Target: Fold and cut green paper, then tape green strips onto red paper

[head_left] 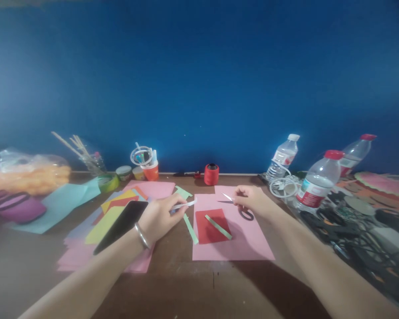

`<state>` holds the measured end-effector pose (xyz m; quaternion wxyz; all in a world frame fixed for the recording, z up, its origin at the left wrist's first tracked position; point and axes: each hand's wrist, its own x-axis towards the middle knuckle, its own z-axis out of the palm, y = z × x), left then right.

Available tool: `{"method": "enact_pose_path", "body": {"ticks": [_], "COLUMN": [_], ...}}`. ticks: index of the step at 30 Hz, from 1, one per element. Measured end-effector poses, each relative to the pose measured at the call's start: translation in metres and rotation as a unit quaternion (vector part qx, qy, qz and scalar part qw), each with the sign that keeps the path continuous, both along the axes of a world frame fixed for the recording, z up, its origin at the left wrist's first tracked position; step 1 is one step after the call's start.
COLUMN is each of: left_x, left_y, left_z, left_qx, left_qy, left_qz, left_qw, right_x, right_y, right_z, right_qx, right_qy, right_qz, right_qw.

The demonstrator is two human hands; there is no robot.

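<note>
A narrow pale paper strip point(189, 204), curled at its free end, is pinched in my left hand point(161, 218), which wears a silver bangle. My right hand point(249, 196) grips a pair of scissors point(227, 197); the blades point left and a dark handle loop hangs below the fingers. Between and below the hands is a pink sheet point(242, 250) with a red paper square point(208, 232) on it. One light green strip point(218, 227) crosses the square diagonally. Another green strip point(190, 229) lies at the sheet's left edge, below a green paper scrap point(183, 192).
Under my left arm are a black phone point(119, 223) and stacked coloured papers point(71, 254). Along the back stand an orange pen cup point(150, 172) and a red roll point(211, 175). Plastic bottles point(319, 181) and dark cluttered items point(362, 243) occupy the right.
</note>
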<state>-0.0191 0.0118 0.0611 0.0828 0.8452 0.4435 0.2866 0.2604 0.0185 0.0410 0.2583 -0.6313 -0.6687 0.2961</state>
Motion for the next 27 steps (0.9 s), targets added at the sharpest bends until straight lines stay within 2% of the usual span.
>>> {"method": "enact_pose_path", "body": {"ticks": [5,9,18,27], "left_x": [0.000,-0.001,0.000,-0.001], "left_y": [-0.001,0.000,0.001,0.001], "left_z": [-0.002,-0.004,-0.003,-0.001], "left_qx": [0.018,0.013,0.019,0.058], "left_qy": [-0.002,-0.016,-0.027,-0.085], "left_qz": [0.006,-0.020,-0.008,0.063], "left_qw": [1.000,1.000,0.999,0.993], "right_x": [0.015,0.021,0.034,0.026], "right_y": [0.007,0.010,0.022,0.015], "right_z": [-0.027,-0.039,-0.044,-0.033], "right_qx": [0.003,-0.006,-0.010,0.030], "right_qy": [-0.228,-0.305,-0.322,-0.300], "right_qz": [-0.064,-0.052,-0.015,-0.036], "right_qw": [0.972,0.951,0.947,0.953]}}
